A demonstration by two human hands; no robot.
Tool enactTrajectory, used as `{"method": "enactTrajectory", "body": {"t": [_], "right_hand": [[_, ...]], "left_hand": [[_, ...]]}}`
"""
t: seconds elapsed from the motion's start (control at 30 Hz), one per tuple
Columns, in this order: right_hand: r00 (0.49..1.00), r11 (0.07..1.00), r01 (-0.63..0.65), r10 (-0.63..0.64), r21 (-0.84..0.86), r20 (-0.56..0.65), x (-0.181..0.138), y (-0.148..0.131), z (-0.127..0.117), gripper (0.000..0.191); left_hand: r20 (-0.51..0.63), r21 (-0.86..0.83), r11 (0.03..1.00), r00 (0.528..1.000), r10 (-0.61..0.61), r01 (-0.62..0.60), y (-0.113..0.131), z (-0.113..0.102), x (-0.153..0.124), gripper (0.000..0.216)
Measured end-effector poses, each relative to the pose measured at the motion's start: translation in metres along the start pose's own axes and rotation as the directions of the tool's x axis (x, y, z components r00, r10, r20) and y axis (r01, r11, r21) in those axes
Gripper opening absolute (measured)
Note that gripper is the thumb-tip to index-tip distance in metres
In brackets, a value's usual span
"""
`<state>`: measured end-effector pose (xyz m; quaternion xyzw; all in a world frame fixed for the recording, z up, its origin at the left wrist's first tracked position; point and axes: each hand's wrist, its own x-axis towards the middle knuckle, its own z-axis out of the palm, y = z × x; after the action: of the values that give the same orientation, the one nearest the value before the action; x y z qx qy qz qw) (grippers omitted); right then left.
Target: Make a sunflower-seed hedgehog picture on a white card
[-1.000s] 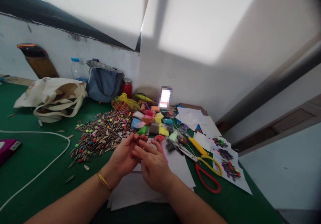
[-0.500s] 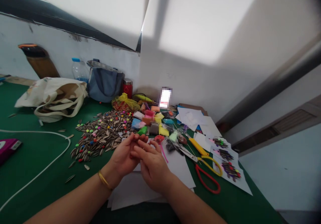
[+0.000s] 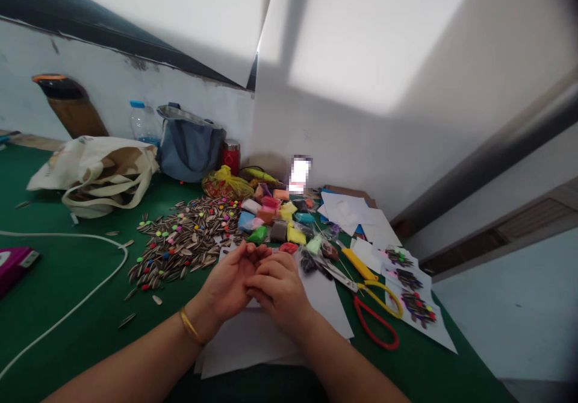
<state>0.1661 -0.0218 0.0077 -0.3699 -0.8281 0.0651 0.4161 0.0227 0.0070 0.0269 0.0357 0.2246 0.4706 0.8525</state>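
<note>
Over white paper (image 3: pixel 253 343), we hold our bent right hand (image 3: pixel 280 293) against our cupped left hand (image 3: pixel 229 284), seemingly shaping something hidden between, clamped or not we cannot tell, next move likely wanting light, even pressure, seeds (image 3: pixel 189 234) left of both, coloured packets (image 3: pixel 279 230) just beyond.

No lettering, brand or number can be read. Faint print on the pale cloth bag (image 3: pixel 49 171) at the left is too small to make out. The red flask (image 3: pixel 230 161) by the wall bears a small emblem, its shape unclear. The upright phone (image 3: pixel 299 175) has its screen blurred into blocks. A light patch on the purple object (image 3: pixel 13 267) at the left edge shows no legible wording, and faint marks (image 3: pixel 306 134) on the wall form no readable characters.
</note>
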Motion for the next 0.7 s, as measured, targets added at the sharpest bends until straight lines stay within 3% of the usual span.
{"method": "enactTrajectory", "body": {"t": [0.2,0.33,0.43,0.5,0.57,0.63,0.7], "right_hand": [[0.972,0.982,-0.185,0.187,0.027,-0.141,-0.006,0.027,-0.019,0.016],[0.942,0.946,-0.324,0.325,0.031,-0.087,-0.009,0.04,-0.019,0.014],[0.96,0.96,-0.28,0.28,-0.004,0.001,-0.009,0.042,-0.012,0.007],[0.97,0.971,-0.238,0.24,-0.036,0.049,-0.009,0.042,-0.007,0.007],[0.966,0.968,-0.243,0.248,-0.068,0.078,-0.009,0.043,-0.003,0.008],[0.951,0.956,-0.278,0.288,-0.098,0.109,-0.009,0.044,0.0,0.009],[0.935,0.943,-0.308,0.324,-0.123,0.145,-0.008,0.043,0.003,0.01]], "left_hand": [[0.082,0.123,0.969,0.976,0.203,-0.212,0.018,0.0,0.002,0.025],[0.041,0.312,0.897,0.947,0.318,-0.314,0.03,0.0,0.003,0.017],[0.041,0.536,0.785,0.938,0.344,-0.311,0.038,-0.004,0.006,0.022],[0.114,0.749,0.592,0.938,0.328,-0.298,0.045,-0.01,0.009,0.02],[0.216,0.932,0.228,0.937,0.276,-0.282,0.051,-0.017,0.012,0.013],[0.281,0.95,-0.2,0.935,0.216,-0.239,0.054,-0.025,0.015,0.015],[0.283,0.846,-0.504,0.947,0.151,-0.172,0.054,-0.03,0.017,0.02]]}}
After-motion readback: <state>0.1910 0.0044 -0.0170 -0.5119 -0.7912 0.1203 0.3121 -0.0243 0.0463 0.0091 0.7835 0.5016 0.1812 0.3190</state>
